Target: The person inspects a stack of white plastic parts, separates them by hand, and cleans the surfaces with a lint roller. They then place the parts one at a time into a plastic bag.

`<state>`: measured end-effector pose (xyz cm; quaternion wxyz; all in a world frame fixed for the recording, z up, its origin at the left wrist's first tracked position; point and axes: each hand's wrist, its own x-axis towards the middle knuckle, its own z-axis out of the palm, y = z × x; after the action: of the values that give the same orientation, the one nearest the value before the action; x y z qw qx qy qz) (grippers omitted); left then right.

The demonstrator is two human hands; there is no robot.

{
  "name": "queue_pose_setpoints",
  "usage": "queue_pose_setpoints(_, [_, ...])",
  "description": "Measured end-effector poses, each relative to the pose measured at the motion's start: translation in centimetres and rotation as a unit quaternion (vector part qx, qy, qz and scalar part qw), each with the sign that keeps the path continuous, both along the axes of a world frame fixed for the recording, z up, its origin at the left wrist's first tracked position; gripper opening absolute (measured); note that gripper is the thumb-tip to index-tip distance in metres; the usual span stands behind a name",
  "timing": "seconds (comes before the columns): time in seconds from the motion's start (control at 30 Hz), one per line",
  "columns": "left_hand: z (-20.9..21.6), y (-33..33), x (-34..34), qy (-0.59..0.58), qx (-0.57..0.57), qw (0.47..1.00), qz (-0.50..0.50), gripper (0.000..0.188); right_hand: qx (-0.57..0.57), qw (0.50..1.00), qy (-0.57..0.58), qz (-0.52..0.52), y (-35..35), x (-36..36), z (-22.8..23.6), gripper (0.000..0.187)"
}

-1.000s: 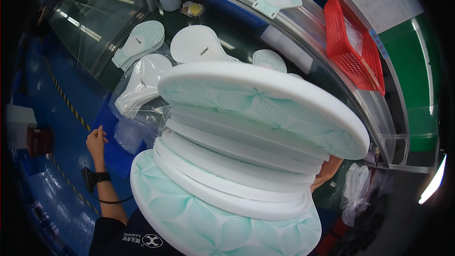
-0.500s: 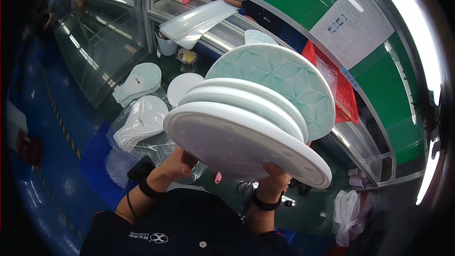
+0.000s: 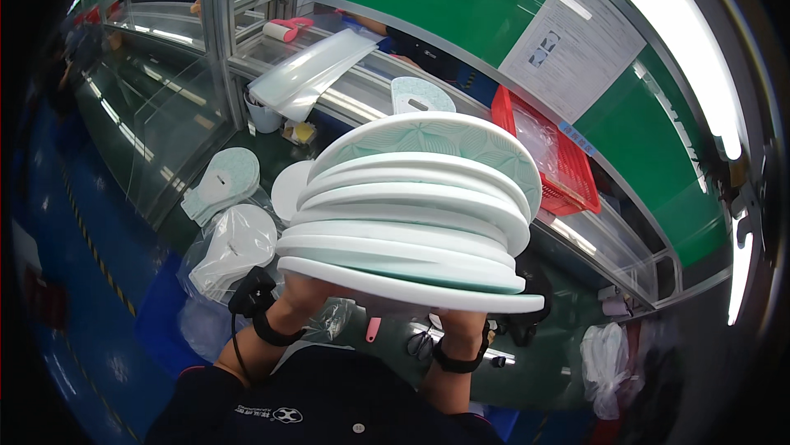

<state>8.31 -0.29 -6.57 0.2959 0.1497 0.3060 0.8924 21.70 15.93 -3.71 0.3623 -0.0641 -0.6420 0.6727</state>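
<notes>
Both my hands carry a thick stack of round white discs (image 3: 399, 235) from below, held up before my chest with the edges toward me. The uppermost disc (image 3: 436, 134) has a pale green leaf-like pattern and leans up at the back. My left hand (image 3: 304, 290) is under the near left edge and my right hand (image 3: 462, 323) under the near right. Most fingers are hidden beneath the lowest disc. Further off to the left lie patterned flat pieces (image 3: 222, 177) and white pieces in clear plastic (image 3: 239, 243).
A blue bin (image 3: 160, 313) stands at left. On the rack ahead are clear plastic sheets (image 3: 317, 70), a pink-handled roller (image 3: 286, 29), a patterned piece (image 3: 421, 96) and a red basket (image 3: 568, 173). Scissors (image 3: 420, 344) and a pink-handled tool (image 3: 373, 330) lie below the stack.
The stack has tipped toward level and swung slightly left and down. Its underside has gone from view, and several stacked edges now show. Both hands still hold it.
</notes>
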Motion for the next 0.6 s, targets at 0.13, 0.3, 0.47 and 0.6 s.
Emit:
queue_pose_setpoints(0.13, [0.3, 0.6, -0.3, 0.16, -0.037, 0.982, 0.095, 0.081, -0.09, 0.994, 0.056, 0.023, -0.6, -0.4, -1.3, 0.069])
queue_pose_setpoints(0.3, [1.2, 0.8, 0.4, 0.126, -0.024, 0.986, 0.111, 0.102, -0.22, 0.971, 0.03, 0.084, -1.7, -0.8, -1.3, 0.058])
queue_pose_setpoints(0.47, [1.9, 0.7, 0.0, 0.067, 0.007, 0.997, 0.042, 0.074, -0.212, 0.969, 0.094, 0.082, -1.7, -1.7, -1.9, 0.053])
queue_pose_setpoints(0.6, [2.3, 1.8, 0.0, 0.051, 0.021, 0.996, 0.075, 0.06, -0.241, 0.95, 0.16, 0.119, -0.9, -2.3, -2.8, 0.045])
